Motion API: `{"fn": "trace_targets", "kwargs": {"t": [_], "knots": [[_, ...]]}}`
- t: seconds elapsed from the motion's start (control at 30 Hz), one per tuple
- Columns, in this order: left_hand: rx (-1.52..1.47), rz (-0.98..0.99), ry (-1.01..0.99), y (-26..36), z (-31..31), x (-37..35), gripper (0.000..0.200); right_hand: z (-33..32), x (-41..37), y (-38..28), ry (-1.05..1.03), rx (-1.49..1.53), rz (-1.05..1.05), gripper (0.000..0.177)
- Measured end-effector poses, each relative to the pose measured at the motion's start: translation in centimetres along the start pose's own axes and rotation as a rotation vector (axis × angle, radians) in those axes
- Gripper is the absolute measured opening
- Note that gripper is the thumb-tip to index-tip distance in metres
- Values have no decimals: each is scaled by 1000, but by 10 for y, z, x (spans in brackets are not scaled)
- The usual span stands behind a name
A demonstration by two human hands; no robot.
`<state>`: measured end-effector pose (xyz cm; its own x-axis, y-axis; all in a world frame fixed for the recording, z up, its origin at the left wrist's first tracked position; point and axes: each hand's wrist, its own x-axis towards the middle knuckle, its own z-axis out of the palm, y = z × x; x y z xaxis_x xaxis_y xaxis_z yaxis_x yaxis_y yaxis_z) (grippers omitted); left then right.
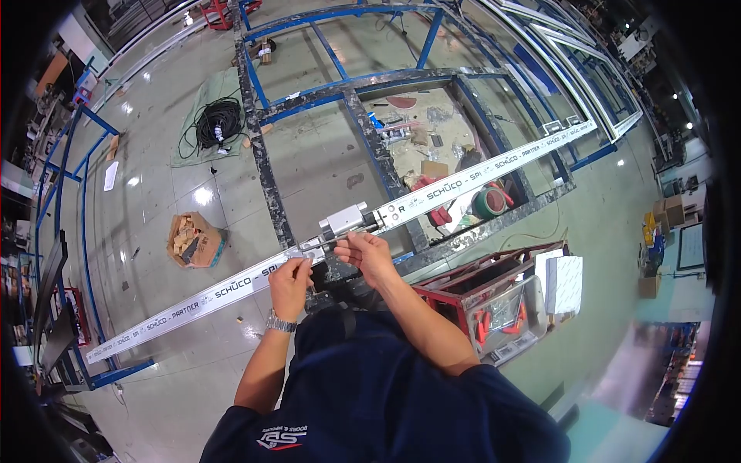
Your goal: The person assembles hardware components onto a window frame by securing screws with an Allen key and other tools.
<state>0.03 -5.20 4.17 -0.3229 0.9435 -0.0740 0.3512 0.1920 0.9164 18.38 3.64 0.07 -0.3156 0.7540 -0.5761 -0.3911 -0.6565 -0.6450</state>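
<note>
A long aluminium profile (463,184) wrapped in white printed film lies slantwise across the frame in front of me. Near its middle, a silver metal block (344,219) sits against it beside a stretch without film. My right hand (369,258) is closed just below the block, its fingertips pinching what looks like a thin metal rod (330,241) pointing left. On the profile's near edge, my left hand (290,284) has thumb and fingers pinched together; whatever is between them is hidden. A metal watch is on that wrist.
The blue and black steel frame (266,166) supports the profile. A red rack (494,282) with a tray (529,316) of red-handled tools stands close on my right. On the floor are a cardboard box (208,251) of wood pieces and a coil of black cable (220,119).
</note>
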Motion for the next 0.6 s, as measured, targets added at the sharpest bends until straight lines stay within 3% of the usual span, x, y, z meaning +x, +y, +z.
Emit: {"fn": "trace_targets", "kwargs": {"t": [0.17, 0.37, 0.6], "knots": [[-185, -299, -12, 1, 0, 14, 25, -1, 3, 2, -13, 59, -26, 16], [-385, -362, -161, -15, -10, 28, 21, -5, 1, 4, -63, 72, -43, 17], [303, 335, 66, -13, -6, 20, 21, -3, 0, 0, -51, 130, -21, 21]]}}
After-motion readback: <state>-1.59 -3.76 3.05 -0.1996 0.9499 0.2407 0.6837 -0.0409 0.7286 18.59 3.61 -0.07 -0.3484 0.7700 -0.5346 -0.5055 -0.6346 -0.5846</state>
